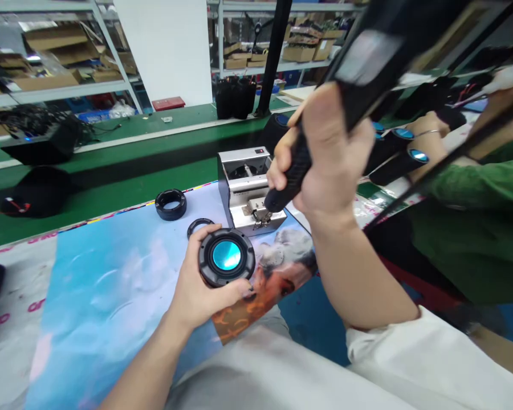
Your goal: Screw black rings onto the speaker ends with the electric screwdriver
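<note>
My left hand (205, 285) grips a round black speaker (249, 259) with a shiny blue centre, fingers and thumb around its rim, face up. In my right hand (331, 154) is a black electric screwdriver (300, 162), tilted with its tip down at the front of a metal screw feeder (250, 185). Whether a screw sits on the tip is too small to tell. Beyond the speaker lie a thick black ring (171, 214) and a thinner black ring (190, 230), partly hidden by my left fingers.
A printed sheet (111, 307) covers the bench. Black cylindrical speakers with blue ends (393, 165) stand at right, near a co-worker's hand (430, 125) and green sleeve (487, 182). At left are a dark bundle with wires (38, 191) and a black box (47, 139). A black post (273, 57) rises behind.
</note>
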